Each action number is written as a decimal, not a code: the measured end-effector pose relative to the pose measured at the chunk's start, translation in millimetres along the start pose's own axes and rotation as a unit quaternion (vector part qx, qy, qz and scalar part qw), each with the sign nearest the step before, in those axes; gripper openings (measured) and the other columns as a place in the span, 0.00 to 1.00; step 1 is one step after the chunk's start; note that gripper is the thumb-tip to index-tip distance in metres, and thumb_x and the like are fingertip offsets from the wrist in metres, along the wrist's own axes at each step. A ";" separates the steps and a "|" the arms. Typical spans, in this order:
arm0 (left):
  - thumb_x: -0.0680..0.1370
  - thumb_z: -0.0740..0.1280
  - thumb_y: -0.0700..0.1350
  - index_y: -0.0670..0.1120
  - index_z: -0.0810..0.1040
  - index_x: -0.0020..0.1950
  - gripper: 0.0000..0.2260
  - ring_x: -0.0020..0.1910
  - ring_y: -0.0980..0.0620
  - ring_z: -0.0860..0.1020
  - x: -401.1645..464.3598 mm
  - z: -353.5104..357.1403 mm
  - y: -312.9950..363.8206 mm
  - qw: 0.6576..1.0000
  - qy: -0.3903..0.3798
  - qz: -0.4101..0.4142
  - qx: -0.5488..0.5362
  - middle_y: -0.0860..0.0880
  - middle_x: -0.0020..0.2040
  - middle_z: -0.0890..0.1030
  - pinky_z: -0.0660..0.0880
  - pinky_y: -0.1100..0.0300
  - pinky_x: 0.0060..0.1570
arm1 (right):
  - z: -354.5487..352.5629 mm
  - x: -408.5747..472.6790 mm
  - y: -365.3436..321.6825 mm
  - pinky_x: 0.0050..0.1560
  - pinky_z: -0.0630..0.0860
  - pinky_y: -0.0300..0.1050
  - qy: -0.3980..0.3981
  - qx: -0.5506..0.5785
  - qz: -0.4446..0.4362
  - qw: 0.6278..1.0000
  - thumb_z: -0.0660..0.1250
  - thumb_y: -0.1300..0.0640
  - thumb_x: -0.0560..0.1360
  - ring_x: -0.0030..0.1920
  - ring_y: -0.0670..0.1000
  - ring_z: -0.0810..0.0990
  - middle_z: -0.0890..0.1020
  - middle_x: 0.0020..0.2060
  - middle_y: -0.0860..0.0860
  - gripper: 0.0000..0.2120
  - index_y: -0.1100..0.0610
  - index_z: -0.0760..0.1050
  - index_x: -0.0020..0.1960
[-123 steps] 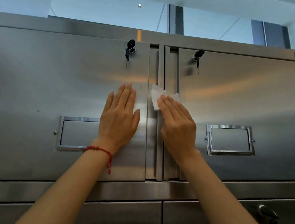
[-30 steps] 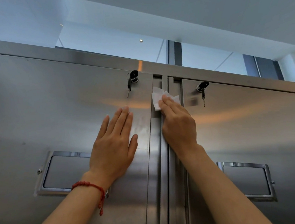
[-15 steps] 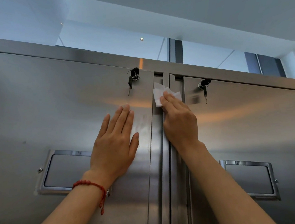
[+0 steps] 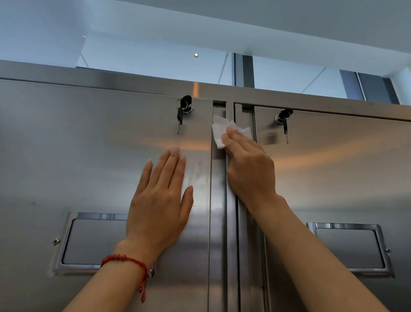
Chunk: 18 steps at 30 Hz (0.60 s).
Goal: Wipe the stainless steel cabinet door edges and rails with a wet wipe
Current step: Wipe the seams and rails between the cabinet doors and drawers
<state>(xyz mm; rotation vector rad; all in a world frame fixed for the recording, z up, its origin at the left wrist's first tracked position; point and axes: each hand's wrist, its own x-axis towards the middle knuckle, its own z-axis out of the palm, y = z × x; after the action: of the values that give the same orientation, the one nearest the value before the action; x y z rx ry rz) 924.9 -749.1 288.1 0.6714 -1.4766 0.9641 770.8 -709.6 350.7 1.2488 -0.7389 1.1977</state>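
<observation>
A flat left hand [image 4: 160, 204] with straight fingers rests on the brushed stainless steel cabinet door [image 4: 75, 152]. The right hand [image 4: 249, 167] presses a crumpled white wet wipe [image 4: 218, 132], fingers seemingly extended, against the vertical steel rail [image 4: 232, 228] near its top.

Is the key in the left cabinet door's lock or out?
In: the black-headed key sits in the lock, a second key dangling from its ring.

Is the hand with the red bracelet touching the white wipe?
Apart. The head view shows the left hand flat on the left door, with bare steel between it and the wipe under the right hand.
</observation>
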 end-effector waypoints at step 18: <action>0.78 0.51 0.50 0.37 0.67 0.69 0.25 0.70 0.42 0.65 -0.6 1.4 -0.7 1.000 0.005 0.002 0.001 0.39 0.70 0.67 0.60 0.44 0.68 | 3.7 18.4 1.8 0.60 0.73 0.53 -0.012 0.011 0.025 1.000 0.65 0.72 0.72 0.60 0.60 0.78 0.78 0.59 0.62 0.15 0.67 0.78 0.58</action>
<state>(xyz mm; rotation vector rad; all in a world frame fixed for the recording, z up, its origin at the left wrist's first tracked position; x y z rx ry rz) 924.9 -750.8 287.7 0.6656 -1.4685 0.9705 774.7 -708.4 369.2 1.2702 -0.7805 1.2366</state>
